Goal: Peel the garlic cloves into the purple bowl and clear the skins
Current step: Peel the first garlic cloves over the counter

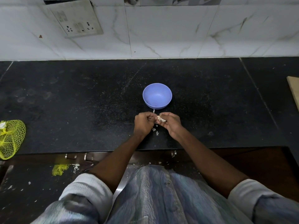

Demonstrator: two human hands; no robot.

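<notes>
Garlic clove (pixel 161 119): held in the curled fingers of the right hand (pixel 169 122), papery skin partly lifted. The left hand (pixel 143 122) is curled too, its fingertips meeting the clove's near end; whether they pinch skin or only touch cannot be told.

Purple bowl (pixel 157 96): upright on the black counter (pixel 80 102), just beyond the two hands and apart from them. Its inside shows bare plastic.

Skin scraps (pixel 156 130): a few pale flakes on the counter under and between the hands; one more flake (pixel 153 111) lies at the bowl's near foot.

Counter: wide dark stone running left and right of the bowl, tiled wall (pixel 161 33) behind, front edge just behind the wrists.

Yellow net bag (pixel 10 139): at the far left, by the front edge, well apart from the bowl.

Wooden board (pixel 294 92): corner only, at the right edge.

Both forearms reach forward over the front edge and converge, sleeves rolled.
</notes>
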